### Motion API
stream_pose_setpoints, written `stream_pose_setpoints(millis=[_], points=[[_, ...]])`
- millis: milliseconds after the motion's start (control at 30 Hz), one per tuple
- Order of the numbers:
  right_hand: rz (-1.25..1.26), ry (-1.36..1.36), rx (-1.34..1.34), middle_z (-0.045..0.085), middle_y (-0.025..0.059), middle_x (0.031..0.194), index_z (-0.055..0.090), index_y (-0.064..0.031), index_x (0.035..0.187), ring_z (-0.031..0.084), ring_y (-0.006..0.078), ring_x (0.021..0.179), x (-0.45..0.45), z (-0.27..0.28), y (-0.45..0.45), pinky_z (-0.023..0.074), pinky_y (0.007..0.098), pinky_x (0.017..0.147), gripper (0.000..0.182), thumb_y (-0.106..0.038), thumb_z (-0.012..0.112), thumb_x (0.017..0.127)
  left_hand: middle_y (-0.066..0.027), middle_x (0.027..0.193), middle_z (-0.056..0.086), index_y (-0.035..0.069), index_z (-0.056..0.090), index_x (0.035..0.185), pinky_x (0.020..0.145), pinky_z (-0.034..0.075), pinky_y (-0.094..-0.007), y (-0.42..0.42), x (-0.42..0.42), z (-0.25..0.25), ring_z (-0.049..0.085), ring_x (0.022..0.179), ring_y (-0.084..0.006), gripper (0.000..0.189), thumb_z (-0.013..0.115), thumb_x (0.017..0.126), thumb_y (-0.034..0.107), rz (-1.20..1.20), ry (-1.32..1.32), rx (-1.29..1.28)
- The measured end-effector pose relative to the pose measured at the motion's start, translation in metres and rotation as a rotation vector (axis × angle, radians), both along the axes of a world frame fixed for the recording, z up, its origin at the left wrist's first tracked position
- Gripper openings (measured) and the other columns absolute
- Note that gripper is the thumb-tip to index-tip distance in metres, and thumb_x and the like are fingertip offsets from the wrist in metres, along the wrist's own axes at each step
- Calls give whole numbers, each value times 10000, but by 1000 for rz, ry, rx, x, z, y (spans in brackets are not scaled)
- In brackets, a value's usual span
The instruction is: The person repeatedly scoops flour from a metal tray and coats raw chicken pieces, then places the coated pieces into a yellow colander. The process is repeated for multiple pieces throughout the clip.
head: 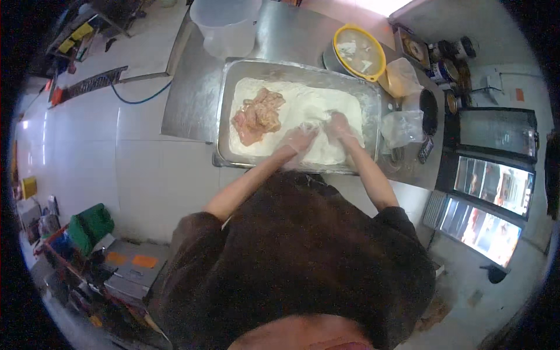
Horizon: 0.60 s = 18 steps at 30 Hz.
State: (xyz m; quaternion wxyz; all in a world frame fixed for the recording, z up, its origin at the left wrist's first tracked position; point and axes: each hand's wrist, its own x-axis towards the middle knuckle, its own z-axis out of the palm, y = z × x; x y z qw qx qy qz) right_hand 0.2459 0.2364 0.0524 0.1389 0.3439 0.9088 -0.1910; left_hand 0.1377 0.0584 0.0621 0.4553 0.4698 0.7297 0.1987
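A large metal tray [302, 64] sits on a stainless steel table in front of me. Pale flour [323, 98] spreads over its bottom. Raw marinated meat [259, 116], probably chicken, lies heaped on the flour at the left. My left hand [302, 136], in a clear plastic glove, is down in the flour right of the meat and apart from it. Close beside it, my right hand [338, 124], also gloved, touches the flour too. Blur and flour hide the fingertips of both, so I cannot tell whether they grip anything.
Beyond the tray stand a translucent plastic bucket [227, 26] and a yellow-rimmed tub [360, 52] with white powder. Clear plastic bags [402, 127] lie at the right on the steel table [192, 100]. Glass-door fridges [494, 183] stand farther right. Grey boxes [135, 271] are at lower left.
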Motion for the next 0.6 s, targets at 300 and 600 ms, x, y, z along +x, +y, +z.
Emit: stream_pose_setpoints(millis=[300,600], points=[[-634,781,-338,657,186,1048,605,-4,1141,609,297,1013,-31,5,-68,440,363,938,477,-403,434,942,-183,1337,482,34,381,1404,1083,302,-376,71,42,-24,430,1257,-330,556,347,988,400,606,-125,739],[-619,481,-878,588,193,1163,543,-10,1217,555,302,1100,-53,51,-44,397,368,980,518,-421,356,965,-77,901,605,95,603,1107,715,493,-393,94,24,-20,575,780,-241,599,405,908,624,1007,-1445,355]])
